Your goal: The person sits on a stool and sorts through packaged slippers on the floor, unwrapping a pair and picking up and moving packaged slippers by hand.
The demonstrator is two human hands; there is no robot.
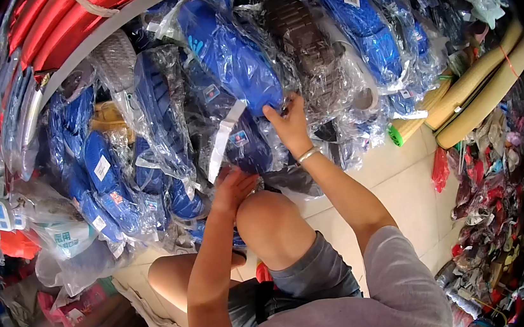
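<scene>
My right hand (289, 122) reaches up with a bracelet on its wrist. Its thumb and fingers are apart at the lower end of a blue shoe (224, 46) in clear plastic; whether they grip the wrap is hard to tell. Beside my knee, my left hand (236, 188) lies at the bottom of a darker blue wrapped shoe (247, 146), its fingers partly hidden by plastic. A white strip (226, 140) stands above that hand. A brown wrapped shoe (303, 38) hangs to the right of the blue one.
More wrapped blue shoes (110, 179) hang at the left. Rolled mats (485, 95) lean at the right over the tiled floor (398, 187). Bagged small goods (490, 203) line the far right. Red items (62, 25) sit at the upper left.
</scene>
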